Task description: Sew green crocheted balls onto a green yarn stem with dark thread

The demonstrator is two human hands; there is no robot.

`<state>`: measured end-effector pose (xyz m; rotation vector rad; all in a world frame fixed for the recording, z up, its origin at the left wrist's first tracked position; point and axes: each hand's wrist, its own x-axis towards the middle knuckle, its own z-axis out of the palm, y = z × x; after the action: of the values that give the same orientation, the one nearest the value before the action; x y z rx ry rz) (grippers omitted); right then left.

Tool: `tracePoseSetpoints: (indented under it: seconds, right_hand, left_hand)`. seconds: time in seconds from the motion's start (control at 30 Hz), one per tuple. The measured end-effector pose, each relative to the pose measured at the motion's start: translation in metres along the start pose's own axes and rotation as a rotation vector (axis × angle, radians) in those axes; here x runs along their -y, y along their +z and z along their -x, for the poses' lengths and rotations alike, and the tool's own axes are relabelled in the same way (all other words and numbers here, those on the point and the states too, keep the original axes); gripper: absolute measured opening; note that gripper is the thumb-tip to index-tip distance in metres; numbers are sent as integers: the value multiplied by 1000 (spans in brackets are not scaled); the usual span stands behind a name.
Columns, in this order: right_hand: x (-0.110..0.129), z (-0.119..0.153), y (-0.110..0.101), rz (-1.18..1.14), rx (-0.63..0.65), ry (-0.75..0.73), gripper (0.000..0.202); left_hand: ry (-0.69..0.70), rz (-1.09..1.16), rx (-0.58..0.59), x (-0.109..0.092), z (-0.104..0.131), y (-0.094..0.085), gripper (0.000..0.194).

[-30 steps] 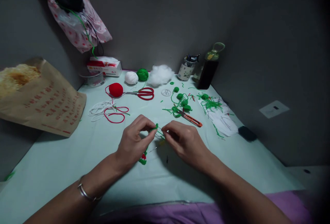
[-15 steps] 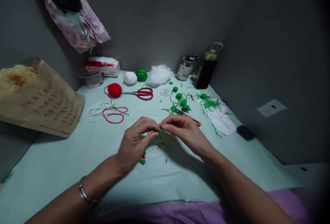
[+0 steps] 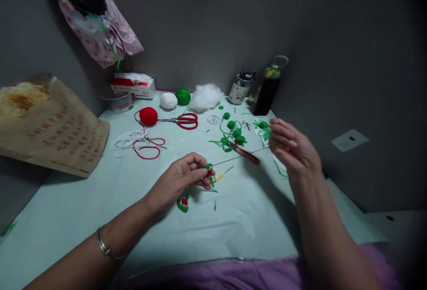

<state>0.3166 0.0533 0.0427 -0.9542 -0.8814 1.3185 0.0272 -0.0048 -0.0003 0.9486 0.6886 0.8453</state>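
Observation:
Between the thumb and fingers of my left hand [image 3: 187, 172] is a small green and red crocheted piece [image 3: 210, 171]. A thin dark thread [image 3: 233, 157] runs taut from it to my right hand [image 3: 293, 145], raised on the right with its fingers closed on the thread. Whether a needle is in those fingers cannot be made out. Just beyond the held piece lies a crochet hook with a yellow handle [image 3: 219, 177]. Another green and red crocheted piece [image 3: 183, 204] rests on the table below my left hand. A tiny dark object [image 3: 215, 205] lies nearby.
Orange-handled scissors [image 3: 247, 153] lie under the thread, beside green crocheted balls [image 3: 237, 133]. Further back are red scissors [image 3: 187, 121], red yarn [image 3: 148, 116], white yarn [image 3: 168, 100], green yarn [image 3: 183, 96] and stuffing [image 3: 207, 97]. A paper bag [image 3: 66, 134] stands left, a bottle [image 3: 267, 90] at back right.
My right hand has moved away from my left, up and to the right, drawing the thread out straight. My left hand has stayed nearly in place, and the held piece shows more clearly.

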Motion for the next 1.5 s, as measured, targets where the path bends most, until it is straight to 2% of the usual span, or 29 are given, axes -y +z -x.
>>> tracePoseSetpoints:
  seconds: [0.1, 0.23, 0.3, 0.37, 0.47, 0.53, 0.6, 0.63, 0.73, 0.83, 0.9, 1.0, 1.2, 1.3, 1.4, 1.5]
  right_hand:
    - [12, -13, -40, 110, -166, -133, 31]
    - [16, -26, -86, 169, -296, -217, 48]
    - [16, -29, -98, 197, -334, -245, 49]
    - [16, -30, -101, 210, -348, -264, 49]
    - [10, -30, -84, 228, -328, -281, 38]
    - [1, -26, -59, 237, -283, -282, 24]
    - [-12, -16, -25, 265, -192, -253, 25]
    - [-18, -8, -7, 296, -123, -221, 22]
    - [-35, 22, 45, 566, 223, -104, 18]
    - [-45, 45, 76, 723, 461, -108, 17]
    - [-48, 51, 83, 716, 526, -97, 16]
    - [-51, 51, 82, 662, 534, -21, 16]
    - [-51, 44, 75, 625, 379, -28, 14]
    - [-49, 39, 70, 596, 290, -12, 13]
    - [-48, 33, 64, 503, 254, 45, 11]
    - [-50, 32, 62, 423, 284, 115, 10]
  left_hand:
    - [-18, 59, 13, -4, 0, 0, 15]
    - [-26, 56, 3, -5, 1, 0, 17]
    - [-26, 31, 11, -4, 1, -1, 16]
    - [-22, 6, 17, -3, 2, -1, 16]
    - [6, -14, -9, -3, 3, -2, 14]
    - [19, -11, -31, -4, 2, -1, 14]
    - [25, -8, -46, -4, 1, -1, 14]
    - [29, -10, -53, -4, 0, -1, 13]
    - [48, -33, -76, -3, -1, -2, 12]
    - [60, -66, -78, -2, -2, -3, 12]
    - [66, -83, -73, 0, -2, -3, 13]
    - [54, -118, -79, 2, -3, -3, 17]
    - [-39, -216, -5, 4, -2, -5, 35]
    - [109, -161, -138, 0, -2, -8, 32]
    - [284, -66, -275, -8, 0, -10, 31]
    - [333, 46, -258, -15, 2, -9, 32]
